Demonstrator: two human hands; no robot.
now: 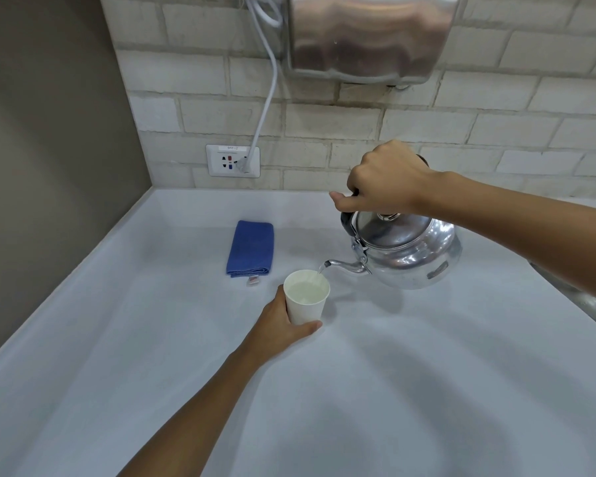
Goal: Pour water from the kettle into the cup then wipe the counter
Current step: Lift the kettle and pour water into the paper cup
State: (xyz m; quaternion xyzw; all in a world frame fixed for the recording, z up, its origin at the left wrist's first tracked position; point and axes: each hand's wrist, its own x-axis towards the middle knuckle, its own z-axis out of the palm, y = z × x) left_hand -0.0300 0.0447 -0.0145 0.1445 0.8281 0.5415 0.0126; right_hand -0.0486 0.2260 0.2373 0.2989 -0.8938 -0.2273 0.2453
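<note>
- Right hand (386, 180), centre-right of frame, is gripping the tilted kettle (406, 249) by its handle.
- Left hand (283, 325) is clasping the cup (307, 301), centre frame.

This looks like a small pantry or washroom-side tea corner in a shared building. A white bench (152, 356) runs into a corner under a wall of pale brick tiles (427, 129). A steel wall-mounted unit (369, 36), like a hand dryer, hangs above, its white cord (270, 98) plugged into a labelled wall socket (232, 161). A steel sink's edge (585, 297) shows at right.
</note>
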